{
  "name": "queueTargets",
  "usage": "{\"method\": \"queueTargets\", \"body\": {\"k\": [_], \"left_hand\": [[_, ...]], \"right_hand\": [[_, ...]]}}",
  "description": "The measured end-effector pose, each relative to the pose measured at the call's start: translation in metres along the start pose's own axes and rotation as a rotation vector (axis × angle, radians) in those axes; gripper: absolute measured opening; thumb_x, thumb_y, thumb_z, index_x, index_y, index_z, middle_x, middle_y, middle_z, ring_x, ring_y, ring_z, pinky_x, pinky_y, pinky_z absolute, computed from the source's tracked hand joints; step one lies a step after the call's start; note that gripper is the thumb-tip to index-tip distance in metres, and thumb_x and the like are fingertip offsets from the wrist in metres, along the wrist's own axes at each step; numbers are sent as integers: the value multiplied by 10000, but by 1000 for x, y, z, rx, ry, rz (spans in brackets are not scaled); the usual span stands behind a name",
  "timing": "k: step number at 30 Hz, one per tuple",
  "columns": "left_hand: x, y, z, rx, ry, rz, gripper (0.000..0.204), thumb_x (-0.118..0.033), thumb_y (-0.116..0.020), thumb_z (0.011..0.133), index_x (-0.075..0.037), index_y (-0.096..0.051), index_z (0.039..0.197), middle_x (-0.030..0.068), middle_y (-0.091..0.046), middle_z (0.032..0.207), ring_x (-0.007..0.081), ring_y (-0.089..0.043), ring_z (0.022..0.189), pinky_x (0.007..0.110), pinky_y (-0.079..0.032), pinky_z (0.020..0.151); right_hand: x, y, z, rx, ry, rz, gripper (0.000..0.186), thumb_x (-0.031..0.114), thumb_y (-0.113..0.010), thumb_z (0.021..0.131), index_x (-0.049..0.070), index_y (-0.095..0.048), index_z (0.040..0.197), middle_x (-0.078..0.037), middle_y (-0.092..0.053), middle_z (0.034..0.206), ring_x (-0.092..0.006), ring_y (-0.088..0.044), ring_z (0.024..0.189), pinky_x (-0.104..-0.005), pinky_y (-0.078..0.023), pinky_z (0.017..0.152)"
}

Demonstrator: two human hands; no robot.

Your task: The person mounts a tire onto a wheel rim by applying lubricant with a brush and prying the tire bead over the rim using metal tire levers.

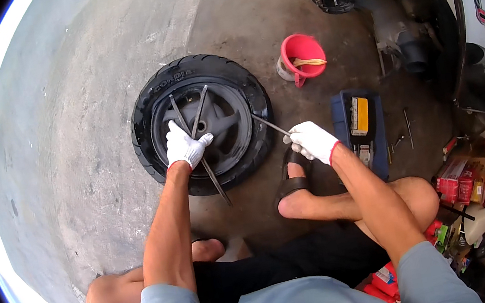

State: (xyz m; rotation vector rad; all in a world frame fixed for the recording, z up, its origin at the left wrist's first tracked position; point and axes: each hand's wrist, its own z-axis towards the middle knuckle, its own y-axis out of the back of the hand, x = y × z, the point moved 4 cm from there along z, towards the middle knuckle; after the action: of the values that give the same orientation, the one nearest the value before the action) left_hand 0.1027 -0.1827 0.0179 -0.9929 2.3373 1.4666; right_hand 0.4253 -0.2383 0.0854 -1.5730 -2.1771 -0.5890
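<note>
A black tyre [183, 69] on a dark spoked wheel rim [232, 147] lies flat on the floor in front of me. My left hand [185, 147], in a white glove, rests on the rim with thumb and finger spread. It covers part of two long metal tyre levers [202, 104] that cross over the hub; one reaches past the tyre's near edge. My right hand [313, 143], also gloved, is closed around the end of another tyre lever [270, 125]. That lever's far tip meets the rim's right edge beside the tyre bead.
Beyond the tyre to the right stands a pink bucket [302, 48] with a brush-like item inside. A blue tray [340, 112] of boxes sits near my right hand, with small tools [408, 127] beside it. Scooter parts [407, 39] and piled boxes [457, 179] line the right side.
</note>
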Motion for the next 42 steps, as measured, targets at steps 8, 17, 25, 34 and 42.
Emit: {"method": "queueTargets", "body": {"k": [8, 17, 25, 34, 42], "left_hand": [[8, -10, -4, -95, 128, -8, 1243, -527, -844, 696, 124, -161, 1506, 342, -462, 1391, 408, -524, 1266, 406, -430, 1072], [13, -2, -4, -146, 174, 29, 1219, -532, -835, 706, 119, -180, 1502, 301, -510, 1350, 385, -554, 1223, 410, -458, 1032], [11, -2, -3, -108, 192, -12, 1208, -528, -821, 727, 115, -166, 1513, 330, -443, 1429, 411, -507, 1289, 404, -422, 1083], [8, -7, 2, -85, 176, 23, 1250, -581, -818, 705, 106, -160, 1517, 315, -459, 1416, 384, -526, 1279, 404, -436, 1070], [10, -1, 0, -17, 206, -13, 1275, -587, -822, 700, 101, -134, 1526, 324, -394, 1474, 397, -485, 1321, 399, -421, 1090]], "right_hand": [[52, 36, 42, 500, -263, 692, 245, 81, -418, 997, -81, -549, 1127, 0, -534, 734, -15, -342, 429, -169, -253, 358], [50, -57, 15, 146, -57, 810, 108, 56, -434, 962, 35, -537, 936, -14, -532, 704, -69, -353, 438, -235, -260, 384], [44, -150, 13, -189, 79, 969, 58, 86, -421, 998, 95, -478, 1001, -20, -534, 736, -104, -405, 453, -268, -293, 377], [-36, -220, 21, -225, 285, 548, 189, 91, -434, 1006, 43, -538, 1156, -46, -583, 739, -100, -446, 457, -266, -379, 427], [-64, -87, -50, -239, 113, 64, 163, 90, -575, 959, 13, -670, 1067, 20, -550, 706, -73, -486, 562, -251, -413, 513]]}}
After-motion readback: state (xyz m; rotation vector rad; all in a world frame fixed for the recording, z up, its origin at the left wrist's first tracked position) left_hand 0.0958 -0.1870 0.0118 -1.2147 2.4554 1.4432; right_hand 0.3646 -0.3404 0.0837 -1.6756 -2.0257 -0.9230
